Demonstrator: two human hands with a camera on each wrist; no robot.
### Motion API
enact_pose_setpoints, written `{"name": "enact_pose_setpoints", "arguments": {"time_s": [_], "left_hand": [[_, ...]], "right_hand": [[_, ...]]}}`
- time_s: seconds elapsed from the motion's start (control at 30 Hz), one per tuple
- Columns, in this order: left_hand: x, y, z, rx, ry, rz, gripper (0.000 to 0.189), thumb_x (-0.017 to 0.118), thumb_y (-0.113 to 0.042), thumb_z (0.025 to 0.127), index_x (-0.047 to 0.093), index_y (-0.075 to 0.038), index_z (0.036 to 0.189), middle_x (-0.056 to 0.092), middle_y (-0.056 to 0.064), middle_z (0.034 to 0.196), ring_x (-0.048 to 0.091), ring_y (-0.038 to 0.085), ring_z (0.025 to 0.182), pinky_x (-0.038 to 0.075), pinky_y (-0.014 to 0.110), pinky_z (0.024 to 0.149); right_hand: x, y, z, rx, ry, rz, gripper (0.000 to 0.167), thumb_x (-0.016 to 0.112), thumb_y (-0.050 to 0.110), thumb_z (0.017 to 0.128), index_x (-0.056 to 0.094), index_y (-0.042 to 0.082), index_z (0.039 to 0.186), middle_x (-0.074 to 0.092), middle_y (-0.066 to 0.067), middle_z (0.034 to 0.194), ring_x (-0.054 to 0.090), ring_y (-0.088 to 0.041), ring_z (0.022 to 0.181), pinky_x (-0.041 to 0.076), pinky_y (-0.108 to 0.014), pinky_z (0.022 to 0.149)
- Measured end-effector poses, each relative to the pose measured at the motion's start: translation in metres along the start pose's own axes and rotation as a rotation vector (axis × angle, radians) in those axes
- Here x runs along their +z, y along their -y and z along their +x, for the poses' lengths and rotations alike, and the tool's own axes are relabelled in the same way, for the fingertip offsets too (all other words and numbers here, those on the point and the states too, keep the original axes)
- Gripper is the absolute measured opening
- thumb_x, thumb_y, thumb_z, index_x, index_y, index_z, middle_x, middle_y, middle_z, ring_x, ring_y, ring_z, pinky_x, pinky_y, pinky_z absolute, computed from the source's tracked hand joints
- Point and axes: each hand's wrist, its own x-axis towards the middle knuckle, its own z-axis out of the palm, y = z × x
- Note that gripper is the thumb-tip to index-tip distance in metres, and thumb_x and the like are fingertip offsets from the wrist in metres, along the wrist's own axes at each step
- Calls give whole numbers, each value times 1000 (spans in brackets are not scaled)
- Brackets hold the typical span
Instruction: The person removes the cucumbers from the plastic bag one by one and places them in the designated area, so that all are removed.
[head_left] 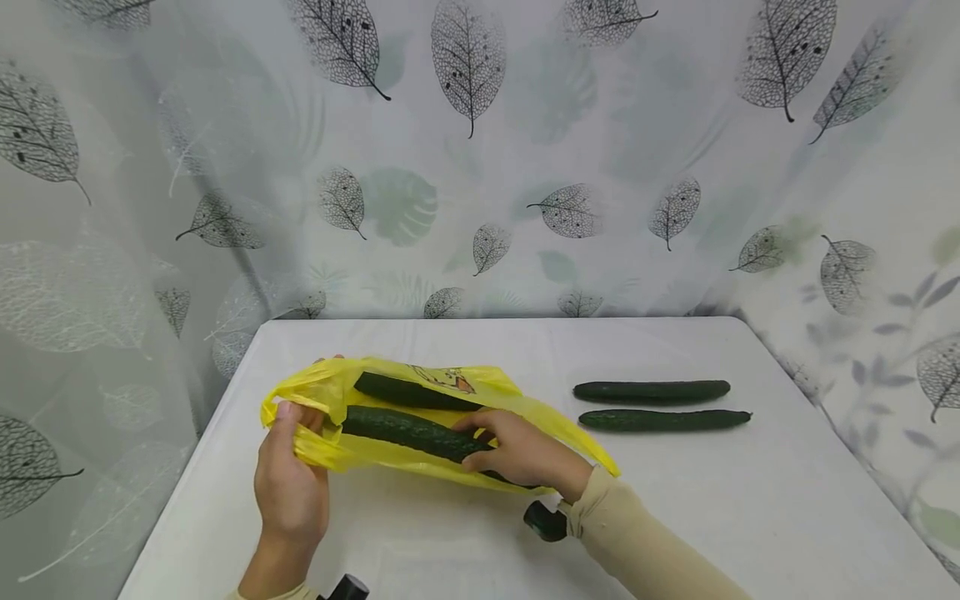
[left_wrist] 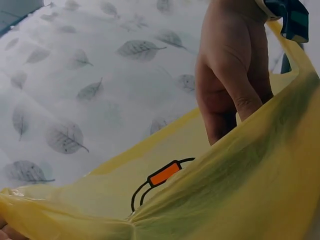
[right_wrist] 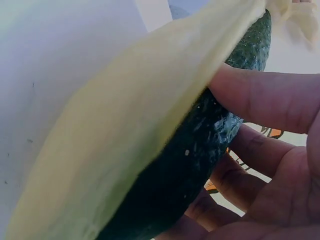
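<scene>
A yellow plastic bag (head_left: pixel 360 454) lies stretched sideways over the table, its opening facing up. Inside it are two dark green cucumbers; the nearer cucumber (head_left: pixel 408 430) runs from the bag's left end to my right hand, and the farther cucumber (head_left: pixel 412 392) lies behind it. My left hand (head_left: pixel 294 483) grips the bag's left end, thumb on the outside of the plastic. My right hand (head_left: pixel 517 450) reaches into the opening and holds the nearer cucumber, thumb on one side and fingers round the other, as the right wrist view shows on its bumpy skin (right_wrist: pixel 195 150).
Two more cucumbers lie side by side on the right of the white table (head_left: pixel 675 500): a back cucumber (head_left: pixel 652 392) and a front cucumber (head_left: pixel 663 420). A leaf-patterned curtain (head_left: pixel 525 167) hangs behind the table and along both sides.
</scene>
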Motion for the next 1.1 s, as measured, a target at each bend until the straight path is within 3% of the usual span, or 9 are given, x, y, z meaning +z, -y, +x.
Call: {"name": "enact_pose_setpoints", "arguments": {"time_s": [0.2, 0.37, 0.77, 0.93, 1.1], "left_hand": [[0, -5, 4, 20, 0, 15, 57, 18, -29, 112, 39, 11, 147, 46, 22, 149, 40, 30, 142, 34, 30, 115], [-1, -7, 10, 30, 25, 27, 55, 19, -28, 112, 40, 7, 149, 46, 20, 150, 40, 29, 142, 36, 28, 114], [-3, -7, 14, 17, -45, -27, 51, 25, -28, 113, 42, 4, 148, 48, 19, 149, 41, 28, 142, 31, 31, 117], [-2, -6, 17, -4, -49, -51, 51, 24, -31, 112, 40, 1, 150, 47, 17, 150, 39, 29, 142, 32, 29, 116], [-2, -5, 19, -69, -44, -69, 55, 23, -36, 112, 33, 0, 152, 44, 15, 152, 38, 26, 142, 31, 28, 116]], "right_hand": [[-4, -3, -5, -23, 2, 37, 42, 73, 17, 95, 62, 11, 136, 60, -2, 136, 58, -28, 119, 48, -49, 100], [-6, -3, -9, -41, 19, 77, 42, 72, 16, 95, 62, 11, 135, 60, -2, 135, 57, -27, 119, 48, -46, 99], [-20, 3, -18, -41, 32, 175, 42, 72, 18, 96, 62, 13, 137, 58, -2, 138, 56, -26, 121, 50, -45, 96], [-24, 6, -20, -54, 43, 216, 43, 72, 18, 96, 61, 13, 137, 57, -3, 139, 56, -26, 121, 50, -43, 95], [-28, 9, -23, -71, 61, 298, 45, 71, 18, 97, 59, 12, 140, 54, -5, 143, 53, -27, 123, 50, -41, 96]]}}
